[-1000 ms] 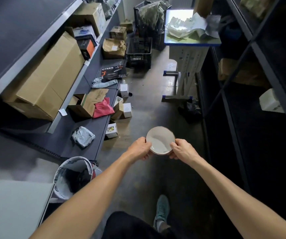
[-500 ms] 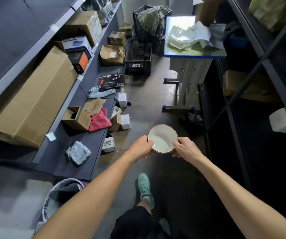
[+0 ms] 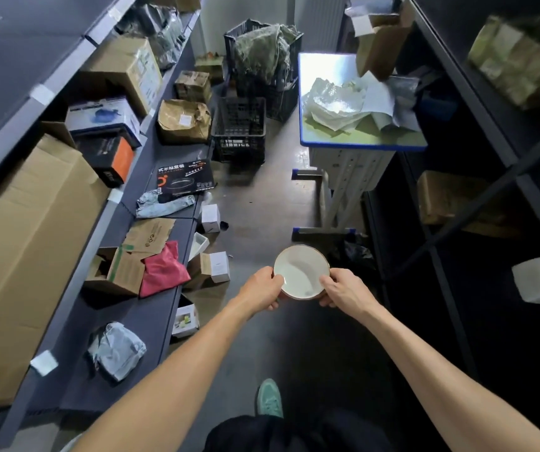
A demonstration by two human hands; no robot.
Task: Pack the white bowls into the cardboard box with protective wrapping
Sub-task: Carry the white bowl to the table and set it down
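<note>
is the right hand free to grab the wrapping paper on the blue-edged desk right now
Probably not yet: the right hand and left hand both grip the white bowl, and the wrapping paper lies on the desk farther up the aisle, seemingly out of reach.

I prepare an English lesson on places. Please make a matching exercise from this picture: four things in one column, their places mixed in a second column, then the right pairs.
Things
1. white bowl
2. pink bag
3. black crate
4. wrapping paper

Places
A. on the floor, between the low shelf and the desk
B. on the desk
C. held by the left hand and the right hand
D. on the low shelf, beside an open cardboard box

Pairs: 1-C, 2-D, 3-A, 4-B
</note>
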